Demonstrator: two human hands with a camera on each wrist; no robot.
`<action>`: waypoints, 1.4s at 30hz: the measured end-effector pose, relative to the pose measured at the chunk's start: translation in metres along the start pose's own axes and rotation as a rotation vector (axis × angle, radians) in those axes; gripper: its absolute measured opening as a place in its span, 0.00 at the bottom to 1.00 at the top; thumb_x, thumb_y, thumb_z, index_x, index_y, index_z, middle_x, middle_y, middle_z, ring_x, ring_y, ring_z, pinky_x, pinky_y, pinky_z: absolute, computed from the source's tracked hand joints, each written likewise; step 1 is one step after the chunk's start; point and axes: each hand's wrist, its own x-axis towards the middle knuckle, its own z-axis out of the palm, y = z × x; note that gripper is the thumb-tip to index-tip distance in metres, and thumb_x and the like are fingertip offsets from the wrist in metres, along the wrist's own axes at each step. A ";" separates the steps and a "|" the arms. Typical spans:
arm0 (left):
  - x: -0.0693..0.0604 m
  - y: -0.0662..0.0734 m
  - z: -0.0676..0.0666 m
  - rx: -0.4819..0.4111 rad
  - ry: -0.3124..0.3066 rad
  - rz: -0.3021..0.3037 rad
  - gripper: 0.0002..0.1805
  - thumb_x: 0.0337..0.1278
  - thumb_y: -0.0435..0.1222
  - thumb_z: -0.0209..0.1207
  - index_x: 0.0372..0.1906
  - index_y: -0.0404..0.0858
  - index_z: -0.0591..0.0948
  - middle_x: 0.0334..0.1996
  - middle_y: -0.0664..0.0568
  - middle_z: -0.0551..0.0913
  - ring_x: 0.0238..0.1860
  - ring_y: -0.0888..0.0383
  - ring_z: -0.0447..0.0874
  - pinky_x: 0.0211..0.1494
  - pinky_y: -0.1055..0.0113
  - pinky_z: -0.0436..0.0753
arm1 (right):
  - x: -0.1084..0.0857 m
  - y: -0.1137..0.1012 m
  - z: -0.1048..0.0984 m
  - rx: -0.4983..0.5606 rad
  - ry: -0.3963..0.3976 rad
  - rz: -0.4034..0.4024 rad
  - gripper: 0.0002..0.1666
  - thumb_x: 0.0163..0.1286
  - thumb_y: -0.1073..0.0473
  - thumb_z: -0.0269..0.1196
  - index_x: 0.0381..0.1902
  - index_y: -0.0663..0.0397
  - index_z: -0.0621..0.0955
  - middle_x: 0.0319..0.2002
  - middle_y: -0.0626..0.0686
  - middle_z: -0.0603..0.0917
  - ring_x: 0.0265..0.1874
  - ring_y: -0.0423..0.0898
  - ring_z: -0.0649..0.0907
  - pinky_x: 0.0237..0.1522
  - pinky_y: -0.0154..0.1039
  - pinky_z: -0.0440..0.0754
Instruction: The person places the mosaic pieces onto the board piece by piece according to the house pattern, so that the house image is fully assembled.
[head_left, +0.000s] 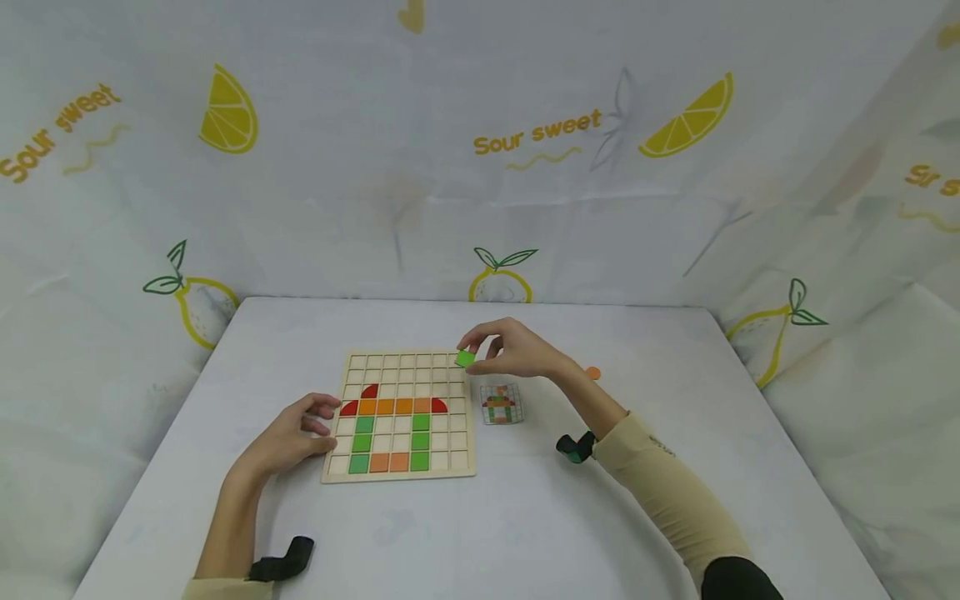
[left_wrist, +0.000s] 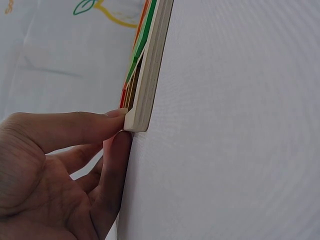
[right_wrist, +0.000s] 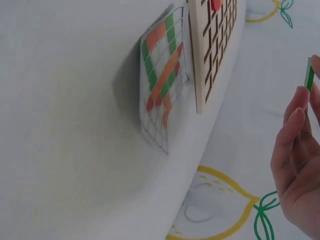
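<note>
A square wooden grid board [head_left: 459, 440] lies on the table, with red, orange and green tiles in several cells. At its left edge, the fingertips and thumb of my left hand [head_left: 288, 433] touch the rim, spread apart along it; the left wrist view shows the thumb at the board's side [left_wrist: 145, 95]. My right hand [head_left: 517, 350] pinches a green square tile [head_left: 465, 358] over the board's far right corner. In the right wrist view the same tile [right_wrist: 309, 75] appears edge-on between the fingertips.
A small pattern card [head_left: 502, 404] with a coloured grid lies right of the board. An orange round piece [head_left: 593, 373] lies farther right, beyond the right forearm. Black straps with loose ends [head_left: 283, 564] are at both wrists. A lemon-print cloth [head_left: 360, 167] hangs behind the table.
</note>
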 end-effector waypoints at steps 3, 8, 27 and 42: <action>-0.001 -0.001 0.000 0.000 -0.001 -0.005 0.34 0.54 0.31 0.70 0.67 0.37 0.72 0.57 0.42 0.75 0.51 0.51 0.78 0.48 0.64 0.79 | 0.015 -0.002 0.010 0.024 -0.028 -0.018 0.16 0.62 0.58 0.74 0.48 0.46 0.87 0.42 0.48 0.86 0.36 0.43 0.83 0.38 0.35 0.84; -0.002 -0.001 0.000 0.003 0.002 -0.018 0.35 0.54 0.31 0.70 0.67 0.38 0.72 0.57 0.42 0.75 0.51 0.51 0.78 0.48 0.64 0.79 | 0.038 -0.008 0.031 0.068 -0.102 -0.032 0.15 0.62 0.60 0.74 0.48 0.49 0.86 0.40 0.50 0.85 0.32 0.49 0.82 0.34 0.33 0.80; 0.000 -0.001 0.000 0.002 -0.001 -0.004 0.34 0.54 0.32 0.70 0.67 0.37 0.72 0.56 0.42 0.76 0.50 0.51 0.78 0.47 0.65 0.79 | 0.089 -0.028 0.103 -0.215 -0.216 0.142 0.15 0.65 0.52 0.73 0.49 0.41 0.87 0.39 0.44 0.84 0.35 0.38 0.78 0.36 0.30 0.75; -0.001 0.001 0.000 0.010 0.003 0.005 0.34 0.54 0.31 0.69 0.67 0.37 0.72 0.57 0.41 0.76 0.50 0.51 0.79 0.48 0.62 0.79 | 0.088 -0.027 0.104 -0.249 -0.192 0.129 0.16 0.67 0.54 0.69 0.52 0.44 0.87 0.43 0.43 0.87 0.41 0.37 0.81 0.42 0.31 0.78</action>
